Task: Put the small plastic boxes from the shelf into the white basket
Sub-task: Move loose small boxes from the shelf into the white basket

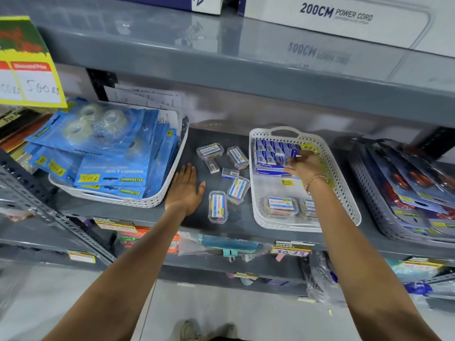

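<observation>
Several small clear plastic boxes with white and blue labels lie on the grey shelf [192, 143] between two baskets: one [210, 150] at the back, one [237, 157] beside it, one [238, 190] tilted, one [217, 206] nearest me. The white basket [344, 193] holds two such boxes [280, 205] at its front and rows of small blue boxes [270, 153] at its back. My left hand [186, 190] rests flat and open on the shelf, left of the loose boxes. My right hand [304, 164] is inside the white basket, its fingers closed on a small blue box [295, 153].
A white basket [157, 200] of blue tape packs stands at the left. A grey basket [374, 205] of carded packs stands at the right. Two small flat boxes [230, 173] lie among the clear ones. The upper shelf [246, 70] overhangs closely.
</observation>
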### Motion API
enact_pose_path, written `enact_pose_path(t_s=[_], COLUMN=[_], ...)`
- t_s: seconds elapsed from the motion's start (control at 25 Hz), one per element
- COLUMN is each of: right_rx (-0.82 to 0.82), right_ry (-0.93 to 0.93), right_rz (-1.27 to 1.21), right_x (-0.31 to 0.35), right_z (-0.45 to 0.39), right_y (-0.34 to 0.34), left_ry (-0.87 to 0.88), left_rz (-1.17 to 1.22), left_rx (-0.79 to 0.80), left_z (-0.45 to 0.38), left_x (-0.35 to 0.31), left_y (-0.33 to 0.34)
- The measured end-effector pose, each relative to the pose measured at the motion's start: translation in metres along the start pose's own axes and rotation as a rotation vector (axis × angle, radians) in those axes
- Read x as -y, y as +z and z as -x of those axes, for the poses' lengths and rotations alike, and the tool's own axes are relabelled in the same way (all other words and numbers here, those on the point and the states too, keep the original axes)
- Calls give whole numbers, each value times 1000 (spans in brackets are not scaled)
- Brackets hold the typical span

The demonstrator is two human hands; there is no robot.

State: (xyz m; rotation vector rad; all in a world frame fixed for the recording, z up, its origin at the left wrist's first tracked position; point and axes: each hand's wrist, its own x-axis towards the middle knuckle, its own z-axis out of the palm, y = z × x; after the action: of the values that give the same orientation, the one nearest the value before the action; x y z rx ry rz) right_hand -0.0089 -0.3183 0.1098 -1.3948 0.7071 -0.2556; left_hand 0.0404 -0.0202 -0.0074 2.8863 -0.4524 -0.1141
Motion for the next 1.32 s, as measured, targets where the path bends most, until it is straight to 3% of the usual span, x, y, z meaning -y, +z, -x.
enact_pose_path(t_s=[0.16, 0.32, 0.52, 0.6, 0.68, 0.72, 0.84, 0.92, 1.0, 1.08, 1.16, 1.24, 1.32], right_rx=[-119, -253, -294, -340, -211, -60, 358, 394, 359, 333, 316, 302, 239], right_ry=[-75, -66, -132, -332, -625, -694, -625, -558, -544, -563, -579, -467, -169], right_rz=[167, 865, 1070, 1145, 1182, 1154, 1224, 1498, 1605, 1519, 1227, 784, 212], right_x=[-4, -3, -14, -4, 4, 3, -19, -39, -48, -47, -37, -22, -5], right_z=[-10, -30, -30, -26, -19, -10, 10, 16, 16, 15, 16, 11, -2], right_y=[2, 16, 23, 34, 62, 79, 128, 142, 145, 146, 142, 124, 92], left_ry=[4, 13, 15, 17, 21, 21, 8, 2, 6, 11, 11, 13, 13], left_rz=[1, 19, 22, 25, 34, 31, 2, 9, 24, 35, 35, 29, 17], left_rx=[-5, -25, -23, -22, -17, -18, -26, -21, -32, -35, -38, -35, -23], left_z=[-1, -1, -3, -3, -3, -3, -3, -2, -2, -2, -2, -1, -2], left_x=[1, 3, 3, 4, 4, 4, 1, 1, 1, 2, 2, 2, 3], left_y=[1, 4, 6, 7, 7, 6, 6, 5, 6, 5, 5, 5, 5])
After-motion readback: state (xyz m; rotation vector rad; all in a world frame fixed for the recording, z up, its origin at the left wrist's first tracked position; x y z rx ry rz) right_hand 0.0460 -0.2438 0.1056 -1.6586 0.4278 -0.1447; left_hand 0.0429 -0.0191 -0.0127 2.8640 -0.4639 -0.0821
